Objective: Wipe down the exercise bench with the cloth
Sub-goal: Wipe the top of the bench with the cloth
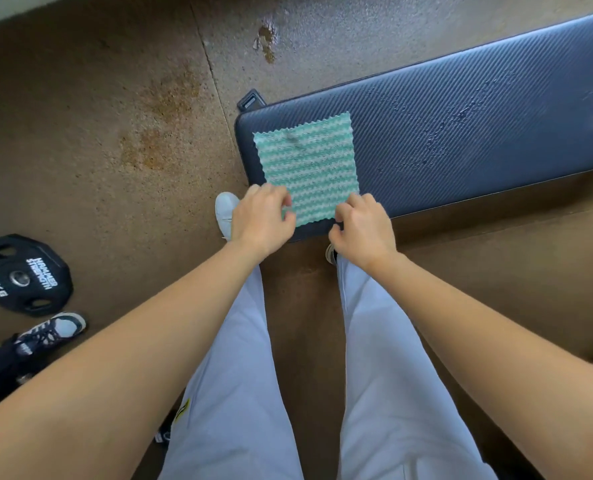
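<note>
Green-and-white wavy-striped cloth lies flat on the near end of the dark blue textured padded bench, and I have its near edge by both corners: my left hand pinches the corner at the bench's end, my right hand the other, fingers curled shut on the fabric. Measured from the cloth, the bench's long axis runs away to my right, where droplets still sit, so my right hand is nearer the unwiped stretch and I judge the stroke should go that way.
</note>
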Action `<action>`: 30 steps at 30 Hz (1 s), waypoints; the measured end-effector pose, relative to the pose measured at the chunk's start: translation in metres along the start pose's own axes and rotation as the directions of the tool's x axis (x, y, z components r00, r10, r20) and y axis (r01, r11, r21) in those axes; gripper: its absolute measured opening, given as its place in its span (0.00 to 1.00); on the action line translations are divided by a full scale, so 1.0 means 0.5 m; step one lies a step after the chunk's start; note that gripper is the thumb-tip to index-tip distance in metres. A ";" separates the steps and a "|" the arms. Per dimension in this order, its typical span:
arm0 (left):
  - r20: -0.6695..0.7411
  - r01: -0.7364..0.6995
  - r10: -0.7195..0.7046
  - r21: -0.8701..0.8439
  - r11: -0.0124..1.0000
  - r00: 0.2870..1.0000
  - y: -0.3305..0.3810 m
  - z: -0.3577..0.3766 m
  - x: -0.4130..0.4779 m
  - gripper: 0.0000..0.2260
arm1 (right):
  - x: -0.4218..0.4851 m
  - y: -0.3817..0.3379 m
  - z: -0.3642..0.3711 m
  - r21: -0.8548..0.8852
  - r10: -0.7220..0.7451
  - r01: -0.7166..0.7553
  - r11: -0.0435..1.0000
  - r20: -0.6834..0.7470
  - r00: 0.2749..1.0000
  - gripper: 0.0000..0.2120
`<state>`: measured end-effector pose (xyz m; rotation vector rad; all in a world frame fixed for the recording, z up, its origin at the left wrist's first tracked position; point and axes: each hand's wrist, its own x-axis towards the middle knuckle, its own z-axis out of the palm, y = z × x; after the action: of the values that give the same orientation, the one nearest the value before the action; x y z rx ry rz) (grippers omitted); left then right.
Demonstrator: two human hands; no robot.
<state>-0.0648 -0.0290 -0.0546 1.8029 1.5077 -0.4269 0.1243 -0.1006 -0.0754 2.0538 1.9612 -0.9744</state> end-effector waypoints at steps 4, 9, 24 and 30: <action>-0.168 -0.263 0.282 0.124 0.957 0.945 -0.022 0.053 0.068 0.21 | 0.057 -0.029 0.046 0.130 -0.140 0.151 0.980 -0.090 0.986 0.22; -0.030 -0.286 0.324 0.395 0.873 0.946 -0.032 0.073 0.086 0.30 | 0.111 -0.012 0.039 -0.134 -0.084 0.078 0.988 -0.035 0.996 0.30; -0.108 -0.198 0.270 0.438 0.877 0.957 -0.031 0.048 0.071 0.33 | 0.110 -0.027 0.020 -0.198 -0.095 0.075 0.977 -0.095 0.991 0.30; 0.088 -0.344 0.346 0.479 0.808 0.934 0.015 0.175 -0.062 0.35 | -0.092 0.008 0.128 -0.104 0.106 -0.112 0.988 -0.064 0.992 0.31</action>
<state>-0.0481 -0.1135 -0.0905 2.4200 1.0880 -0.6638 0.1082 -0.1729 -0.1021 2.1275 1.8619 -0.7782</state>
